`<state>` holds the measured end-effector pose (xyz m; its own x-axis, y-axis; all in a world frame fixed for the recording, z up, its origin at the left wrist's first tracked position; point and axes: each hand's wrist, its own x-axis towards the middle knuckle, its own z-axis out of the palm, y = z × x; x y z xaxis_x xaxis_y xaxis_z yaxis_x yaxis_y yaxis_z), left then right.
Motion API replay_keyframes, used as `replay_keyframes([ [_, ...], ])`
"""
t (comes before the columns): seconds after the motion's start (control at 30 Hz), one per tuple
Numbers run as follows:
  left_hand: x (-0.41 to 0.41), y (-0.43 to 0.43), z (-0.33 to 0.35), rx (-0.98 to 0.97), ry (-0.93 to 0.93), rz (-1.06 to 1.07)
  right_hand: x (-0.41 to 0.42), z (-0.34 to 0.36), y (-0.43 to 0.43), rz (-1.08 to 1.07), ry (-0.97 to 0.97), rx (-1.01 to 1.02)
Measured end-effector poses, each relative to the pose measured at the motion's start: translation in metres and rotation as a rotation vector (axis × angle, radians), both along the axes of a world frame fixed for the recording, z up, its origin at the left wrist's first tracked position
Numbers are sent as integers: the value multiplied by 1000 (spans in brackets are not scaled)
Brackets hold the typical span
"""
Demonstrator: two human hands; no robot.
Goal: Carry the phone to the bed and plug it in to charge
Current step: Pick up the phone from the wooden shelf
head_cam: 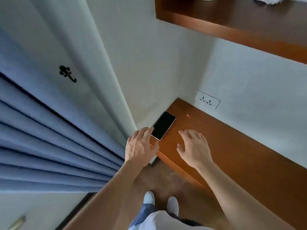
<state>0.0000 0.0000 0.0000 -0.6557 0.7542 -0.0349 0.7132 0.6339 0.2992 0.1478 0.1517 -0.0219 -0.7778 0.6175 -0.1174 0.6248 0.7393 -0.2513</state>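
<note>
A phone [163,125] with a dark screen and pale frame lies flat on a brown wooden desk [232,146], in the corner by the wall. My left hand [140,145] hovers at the desk's near left edge, fingers spread, fingertips touching the phone's near left corner. My right hand [194,147] is spread open above the desk just right of the phone, holding nothing. No bed or charging cable is in view.
A white double wall socket [208,99] sits above the desk's far edge. A wooden shelf [232,22] overhangs the desk. Blue curtains [41,138] hang at left beside a wall with a black hook [67,73]. My feet [161,203] stand on brown floor.
</note>
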Motion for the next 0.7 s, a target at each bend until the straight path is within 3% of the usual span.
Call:
replay_keyframes([
  [0.47, -43, 58, -92, -256, -168, -369, 7, -70, -12, -192, -71, -69],
  [0.7, -49, 64, -130, -403, -13, -429, 13, -111, -16, -215, -115, -83],
])
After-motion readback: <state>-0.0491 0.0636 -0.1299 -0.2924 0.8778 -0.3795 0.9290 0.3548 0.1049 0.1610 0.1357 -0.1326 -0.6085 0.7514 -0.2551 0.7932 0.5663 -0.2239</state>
